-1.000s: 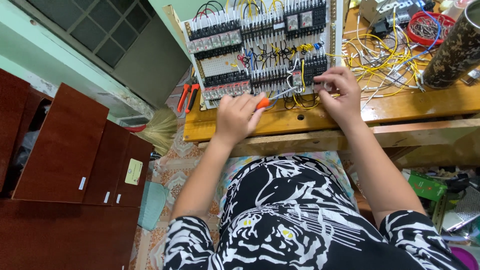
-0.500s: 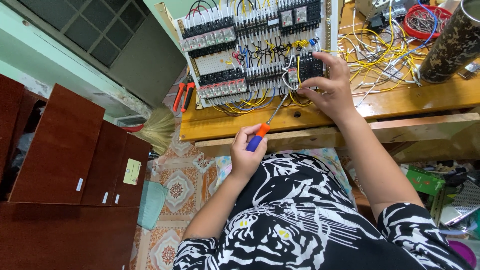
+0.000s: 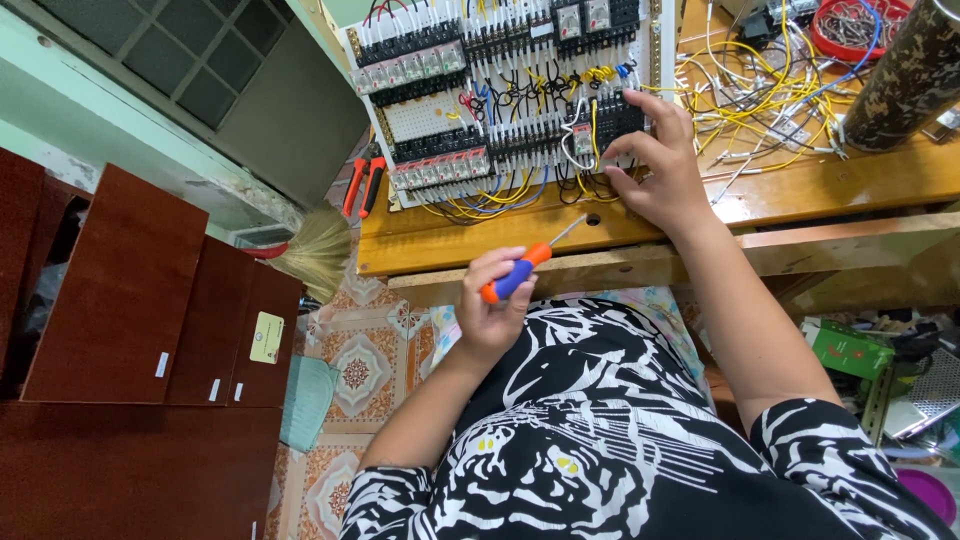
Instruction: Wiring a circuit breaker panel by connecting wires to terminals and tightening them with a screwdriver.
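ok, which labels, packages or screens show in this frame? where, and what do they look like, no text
Pale yellow rounded label: on the dark red-brown cabinet door, lower left.
Two small white rectangular stickers: low on the neighbouring cabinet doors.
Green cardboard box: under the wooden bench, right side, white print.
Two small grey-faced square meters: top of the white wiring panel.
No lit screens visible.

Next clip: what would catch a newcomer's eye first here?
The wiring panel crowded with relays and yellow wires, propped on the wooden bench at top centre. The right hand pinches a wire at its lower right edge, while the left hand holds an orange-and-blue screwdriver below the bench.
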